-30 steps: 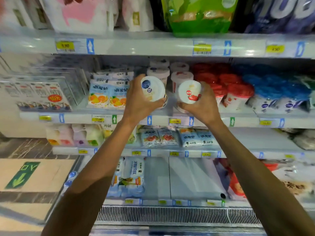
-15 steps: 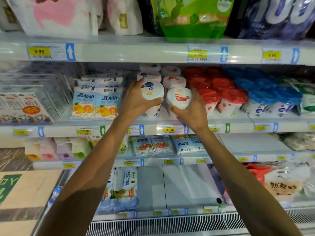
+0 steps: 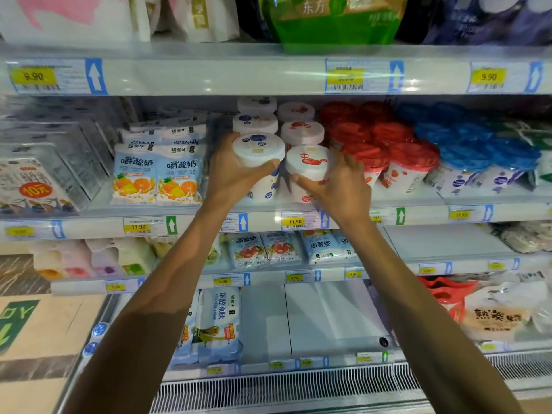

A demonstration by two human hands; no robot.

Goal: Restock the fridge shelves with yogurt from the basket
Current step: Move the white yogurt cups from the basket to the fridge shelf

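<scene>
– Both grips are curled round yogurt: my left grip [image 3: 230, 171] holds the blueberry cup [image 3: 258, 149], my right grip [image 3: 337, 186] the strawberry cup [image 3: 309, 162], each at the front of its row on the middle shelf [image 3: 89, 228].
– Which step is it?
– Placing, I think. Next I must set them flat and let go.
– Is there room?
– Little. The upper shelf [image 3: 209, 73] hangs low, red-lid cups [image 3: 412, 162] stand just beside my right, and pouches [image 3: 158, 174] lie near my left.

Beige floor [image 3: 44, 339] with green arrow sticker [image 3: 18, 318], white vent grille [image 3: 283, 389]
</scene>
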